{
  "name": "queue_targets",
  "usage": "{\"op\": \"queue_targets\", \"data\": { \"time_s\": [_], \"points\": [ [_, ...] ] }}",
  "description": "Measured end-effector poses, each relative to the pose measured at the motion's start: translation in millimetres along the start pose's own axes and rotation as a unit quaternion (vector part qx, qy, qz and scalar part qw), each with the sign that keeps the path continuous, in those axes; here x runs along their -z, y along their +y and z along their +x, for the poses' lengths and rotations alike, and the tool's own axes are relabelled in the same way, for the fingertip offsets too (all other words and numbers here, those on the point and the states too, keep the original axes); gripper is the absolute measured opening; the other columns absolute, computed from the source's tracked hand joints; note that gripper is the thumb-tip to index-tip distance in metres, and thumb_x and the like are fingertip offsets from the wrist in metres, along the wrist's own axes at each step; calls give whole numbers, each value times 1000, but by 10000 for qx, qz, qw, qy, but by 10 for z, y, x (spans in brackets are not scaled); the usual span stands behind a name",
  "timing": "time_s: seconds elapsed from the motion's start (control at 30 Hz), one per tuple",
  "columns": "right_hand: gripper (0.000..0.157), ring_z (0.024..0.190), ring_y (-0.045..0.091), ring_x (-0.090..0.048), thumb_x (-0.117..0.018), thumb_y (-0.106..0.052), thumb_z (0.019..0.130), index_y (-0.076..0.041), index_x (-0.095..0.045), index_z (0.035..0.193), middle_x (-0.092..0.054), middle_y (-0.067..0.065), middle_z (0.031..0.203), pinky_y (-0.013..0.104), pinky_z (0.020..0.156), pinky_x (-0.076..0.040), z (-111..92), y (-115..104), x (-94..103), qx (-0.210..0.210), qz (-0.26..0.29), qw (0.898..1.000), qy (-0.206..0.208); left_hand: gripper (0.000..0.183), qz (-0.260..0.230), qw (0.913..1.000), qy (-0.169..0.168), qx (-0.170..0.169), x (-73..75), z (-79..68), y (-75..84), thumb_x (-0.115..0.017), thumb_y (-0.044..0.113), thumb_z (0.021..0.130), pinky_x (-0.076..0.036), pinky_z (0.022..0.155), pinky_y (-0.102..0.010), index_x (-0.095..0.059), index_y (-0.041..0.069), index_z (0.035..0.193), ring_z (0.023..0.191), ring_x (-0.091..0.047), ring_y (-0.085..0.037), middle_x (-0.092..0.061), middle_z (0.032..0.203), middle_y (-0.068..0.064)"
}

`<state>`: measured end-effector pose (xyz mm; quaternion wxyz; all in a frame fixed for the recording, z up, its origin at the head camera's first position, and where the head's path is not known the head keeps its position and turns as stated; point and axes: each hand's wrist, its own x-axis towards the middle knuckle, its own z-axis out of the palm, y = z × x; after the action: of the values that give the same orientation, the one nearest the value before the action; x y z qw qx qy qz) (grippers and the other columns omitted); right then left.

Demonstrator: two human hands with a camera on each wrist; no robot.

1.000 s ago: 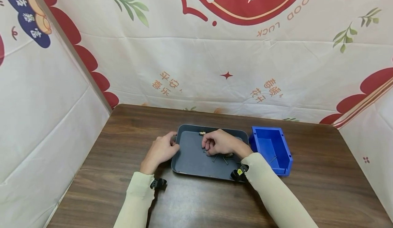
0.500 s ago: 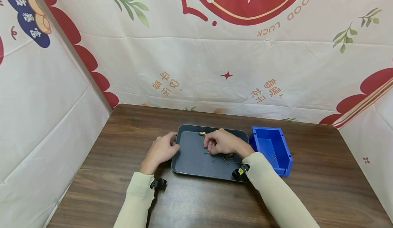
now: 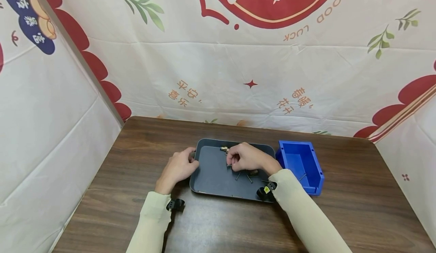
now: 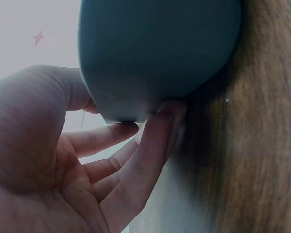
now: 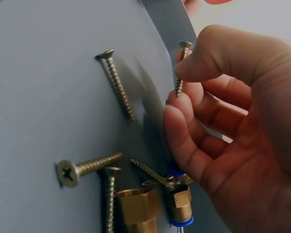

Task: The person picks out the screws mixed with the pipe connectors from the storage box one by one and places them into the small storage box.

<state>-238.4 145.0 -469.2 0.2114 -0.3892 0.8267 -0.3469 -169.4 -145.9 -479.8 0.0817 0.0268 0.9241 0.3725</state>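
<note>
My right hand [image 3: 246,157] is over the grey tray [image 3: 211,181], pinching a small brass-coloured screw [image 5: 185,45] between thumb and fingertips, its head pointing up in the right wrist view. Below that hand lie several loose screws [image 5: 119,87] and brass hex fittings [image 5: 138,208], one fitting [image 5: 181,204] with a blue ring. Another brass fitting [image 3: 224,149] sits by the tray's far wall. At the tray's left end my left hand [image 3: 178,166] grips the wall; the left wrist view has its fingers [image 4: 150,145] curled at the tray's underside.
A blue open-front bin [image 3: 318,166] stands just right of the tray, with a screw [image 3: 302,177] inside. Both rest on a brown wooden table [image 3: 357,200]. Printed white cloth [image 3: 218,67] hangs behind and along the sides.
My right hand has shifted slightly right, and the screw near its fingertips is now pinched and raised from where it lay. My left hand stays at the tray.
</note>
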Motion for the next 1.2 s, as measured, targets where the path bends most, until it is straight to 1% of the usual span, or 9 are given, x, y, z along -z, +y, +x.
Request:
{"op": "queue_targets", "data": {
  "time_s": [0.1,0.23,0.33,0.4,0.63,0.73,0.87,1.0,1.2],
  "points": [
    [15,75,11,-58,-75,4,87,-10,-76,93,-63,-6,88,28,70,-49,2,-1,2,66,-39,9999,71,54,2,10000,-6,-5,-3,-4,3,-66,17,100,-48,62,-35,-63,6,152,63,-61,-16,-70,85,2],
    [14,72,10,-57,-73,3,87,-9,-74,93,-63,-6,84,28,67,-47,0,21,2,131,-21,9998,160,54,0,10000,-1,-1,-7,-7,5,-66,17,100,-48,62,-35,-63,6,152,63,-61,-16,-69,86,2],
    [12,72,10,-57,-73,2,89,-8,-75,94,-64,-8,80,28,67,-48,-12,18,14,161,31,9995,257,54,22,10000,8,2,-10,-5,3,-66,17,100,-48,62,-35,-63,6,152,63,-61,-16,-70,86,2],
    [11,73,10,-58,-73,1,90,-8,-76,95,-64,-9,81,28,68,-50,-26,0,29,179,56,9992,345,54,35,10000,5,-1,-13,-3,0,-65,17,100,-48,62,-35,-63,5,152,63,-61,-16,-70,86,2],
    [9,76,15,-60,-73,1,93,-5,-78,98,-67,-6,83,28,71,-52,-105,-96,81,244,201,9967,751,54,20,10000,-10,16,-12,1,3,-65,18,100,-47,61,-35,-63,5,153,62,-61,-16,-70,86,2],
    [10,75,15,-60,-73,0,93,-7,-78,98,-66,-6,83,29,71,-51,-148,-122,97,319,209,9941,1011,54,31,10000,-6,24,-8,0,10,-66,18,100,-48,62,-36,-63,5,153,62,-61,-17,-70,86,1],
    [11,75,16,-59,-73,1,93,-8,-78,97,-65,-6,83,29,70,-51,-219,-157,121,372,242,9896,1370,54,70,10000,19,17,-7,-1,19,-66,18,100,-49,64,-36,-63,4,152,65,-62,-16,-72,89,1],
    [11,77,19,-59,-73,3,93,-7,-77,98,-65,-4,85,29,70,-50,-325,-199,154,307,343,9853,1643,54,136,9999,51,-38,-8,-5,19,-66,17,100,-49,64,-36,-64,4,151,64,-61,-16,-71,89,1],
    [18,78,21,-59,-74,2,94,-16,-76,97,-65,-1,87,29,69,-48,-588,-268,236,105,441,9771,2077,53,216,9997,21,-98,-9,-14,18,-64,16,101,-46,61,-36,-62,3,152,59,-56,-17,-66,83,0]
  ]
}}
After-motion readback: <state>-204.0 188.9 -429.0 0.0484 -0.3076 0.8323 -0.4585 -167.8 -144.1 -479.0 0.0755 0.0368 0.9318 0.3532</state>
